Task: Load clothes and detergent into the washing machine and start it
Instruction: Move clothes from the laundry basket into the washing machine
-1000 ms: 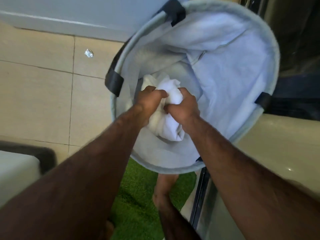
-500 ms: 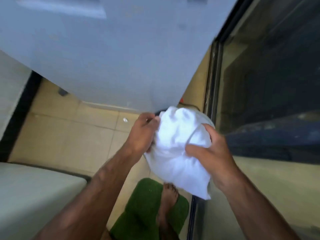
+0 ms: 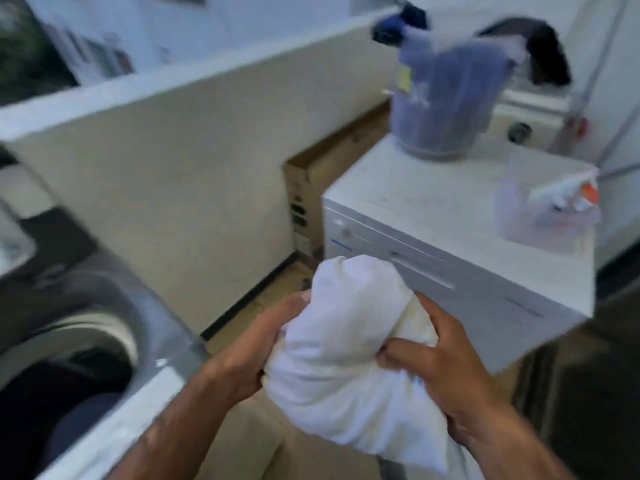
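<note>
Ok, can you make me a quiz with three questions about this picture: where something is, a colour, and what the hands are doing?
1. Where does the bluish bucket stand? A) on the floor B) on the white appliance C) on a chair
2. What colour is the cloth bundle? A) red B) white C) green
3. How is the bundle held? A) by both hands B) by one hand C) by nobody
Answers: 1 B, it sits on the appliance's top. 2 B, it is plainly white. 3 A, the left hand and the right hand both grip it.
</note>
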`<action>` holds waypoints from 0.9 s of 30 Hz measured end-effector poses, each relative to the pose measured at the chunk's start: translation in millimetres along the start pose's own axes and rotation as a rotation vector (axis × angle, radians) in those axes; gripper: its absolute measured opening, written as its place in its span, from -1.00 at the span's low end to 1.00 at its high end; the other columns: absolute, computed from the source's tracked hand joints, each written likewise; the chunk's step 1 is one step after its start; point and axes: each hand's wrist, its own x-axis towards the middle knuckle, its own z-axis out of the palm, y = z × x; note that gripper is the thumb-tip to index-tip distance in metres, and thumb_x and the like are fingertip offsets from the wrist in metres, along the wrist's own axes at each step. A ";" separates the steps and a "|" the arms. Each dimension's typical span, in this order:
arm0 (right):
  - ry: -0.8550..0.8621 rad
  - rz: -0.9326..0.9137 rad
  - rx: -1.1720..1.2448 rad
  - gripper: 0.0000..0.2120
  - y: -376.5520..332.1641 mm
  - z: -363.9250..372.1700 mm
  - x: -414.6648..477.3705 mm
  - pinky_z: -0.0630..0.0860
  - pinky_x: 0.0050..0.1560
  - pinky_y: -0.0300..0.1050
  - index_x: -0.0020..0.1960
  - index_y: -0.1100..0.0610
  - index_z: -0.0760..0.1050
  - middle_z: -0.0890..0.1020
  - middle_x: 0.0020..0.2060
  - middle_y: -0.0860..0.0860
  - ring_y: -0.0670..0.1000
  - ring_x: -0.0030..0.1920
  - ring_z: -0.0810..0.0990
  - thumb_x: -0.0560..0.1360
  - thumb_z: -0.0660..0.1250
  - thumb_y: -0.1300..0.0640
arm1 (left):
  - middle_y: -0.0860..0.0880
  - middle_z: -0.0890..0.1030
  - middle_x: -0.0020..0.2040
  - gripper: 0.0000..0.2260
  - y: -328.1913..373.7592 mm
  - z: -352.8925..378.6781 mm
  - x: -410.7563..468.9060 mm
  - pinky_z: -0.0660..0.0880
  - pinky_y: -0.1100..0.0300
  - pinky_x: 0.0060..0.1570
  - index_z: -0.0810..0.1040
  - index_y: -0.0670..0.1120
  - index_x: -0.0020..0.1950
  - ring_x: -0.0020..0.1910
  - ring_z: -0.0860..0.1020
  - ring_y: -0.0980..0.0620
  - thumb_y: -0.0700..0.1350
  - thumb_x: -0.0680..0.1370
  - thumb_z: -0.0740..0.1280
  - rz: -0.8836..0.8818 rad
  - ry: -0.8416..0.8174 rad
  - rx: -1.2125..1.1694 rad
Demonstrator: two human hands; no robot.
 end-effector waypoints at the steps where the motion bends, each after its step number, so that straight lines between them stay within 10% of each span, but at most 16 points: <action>1: -0.070 -0.020 -0.002 -0.55 -15.3 26.2 1.4 0.63 -0.09 0.11 -0.01 0.00 0.69 0.76 -0.11 0.11 0.12 -0.09 0.72 0.13 0.48 0.27 | -0.11 0.76 -0.06 -0.67 9.2 -23.7 -20.0 0.63 0.18 -0.14 0.74 -0.10 -0.04 -0.11 0.73 0.02 -0.01 0.64 0.21 -0.006 0.061 -0.084; 13: -0.724 -0.048 -0.056 -0.43 -69.6 327.9 -24.2 0.62 0.07 0.36 0.09 0.04 0.68 0.75 0.00 0.21 0.33 0.07 0.71 0.07 0.49 0.24 | -0.24 0.71 0.02 -0.62 13.4 -234.3 -238.5 0.49 -0.07 0.22 0.75 -0.17 0.01 0.03 0.68 -0.18 0.11 0.50 0.36 0.200 0.571 -0.541; 23: -0.880 0.021 -0.212 -0.45 -41.1 495.0 -38.1 0.72 -0.08 0.00 0.17 0.08 0.62 0.77 -0.01 0.08 0.06 -0.04 0.77 0.19 0.51 0.32 | -0.23 0.68 0.20 -0.53 -42.4 -367.2 -287.7 0.43 -0.17 0.38 0.69 -0.08 0.22 0.24 0.62 -0.22 0.23 0.51 0.37 0.262 0.860 -0.615; 27: -0.826 0.017 -0.256 -0.51 -26.9 517.7 -22.8 0.68 -0.17 -0.16 0.22 0.05 0.59 0.76 0.02 0.03 -0.05 -0.06 0.76 0.36 0.53 0.38 | -0.14 0.75 -0.07 -0.68 -51.7 -390.7 -266.7 0.58 -0.07 0.08 0.70 -0.07 0.02 0.03 0.69 -0.18 0.16 0.54 0.37 0.220 0.907 -0.652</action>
